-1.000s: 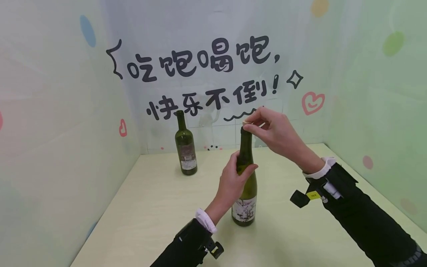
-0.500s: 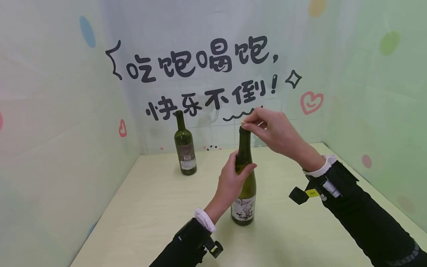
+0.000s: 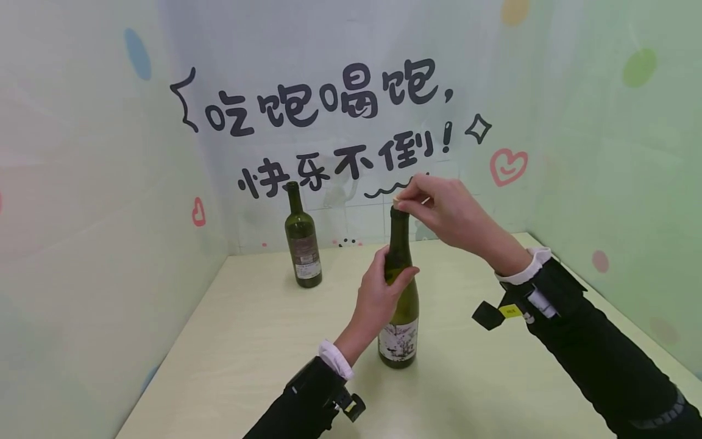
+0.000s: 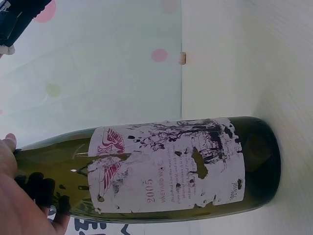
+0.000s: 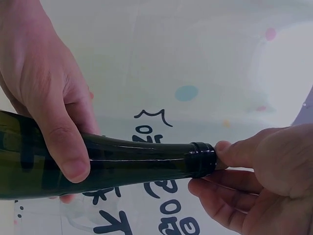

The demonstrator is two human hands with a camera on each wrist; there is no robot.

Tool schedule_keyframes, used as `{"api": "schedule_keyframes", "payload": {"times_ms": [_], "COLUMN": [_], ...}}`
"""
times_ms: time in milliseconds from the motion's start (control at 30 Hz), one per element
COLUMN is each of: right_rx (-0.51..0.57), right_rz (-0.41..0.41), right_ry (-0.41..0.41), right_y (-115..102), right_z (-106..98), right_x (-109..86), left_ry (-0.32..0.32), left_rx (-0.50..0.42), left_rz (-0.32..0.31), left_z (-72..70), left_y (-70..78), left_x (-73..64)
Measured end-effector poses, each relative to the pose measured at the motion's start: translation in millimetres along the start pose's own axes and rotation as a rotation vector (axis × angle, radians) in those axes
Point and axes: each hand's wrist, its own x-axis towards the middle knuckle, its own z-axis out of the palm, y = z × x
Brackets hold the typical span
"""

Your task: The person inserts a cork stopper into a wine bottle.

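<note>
Across the counter (image 3: 247, 366) I see another green bottle (image 3: 303, 244) standing near the back wall (image 3: 307, 36). Black lettering (image 3: 359, 91) runs over that wall, a pink heart (image 3: 509, 167) to its right.

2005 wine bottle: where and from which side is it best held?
Probably the lower neck, from the left, as the left hand does: the wine bottle stands upright, its glass narrows there to suit the fingers, and its mouth is left to the right hand.

A green bottle (image 4: 166, 169) with tattered label stands upright, pale stopper (image 5: 221, 165) at its mouth.
</note>
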Motion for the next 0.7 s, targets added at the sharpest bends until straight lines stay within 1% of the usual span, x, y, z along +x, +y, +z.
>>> {"api": "schedule_keyframes", "payload": {"times_ms": [267,433,700], "right_rx": [-0.042,-0.043,-0.063], "right_rz": [0.017,0.027,0.042], "right_ry": [-0.015,-0.023,-0.021], "right_y": [-1.4,-4.0,-8.0], "right_z": [-1.6,-2.2,-5.0], "right_x": [-1.5,-3.3,-0.1], "left_ry": [-0.004,-0.012,-0.006], "left_rx": [0.007,0.002,-0.012], "left_rz": [0.000,-0.014,-0.009], "left_z": [3.3,3.4,0.6], "left_y": [-1.6,-1.6,4.7], "left_x": [-0.4,-1.6,-0.3]}}
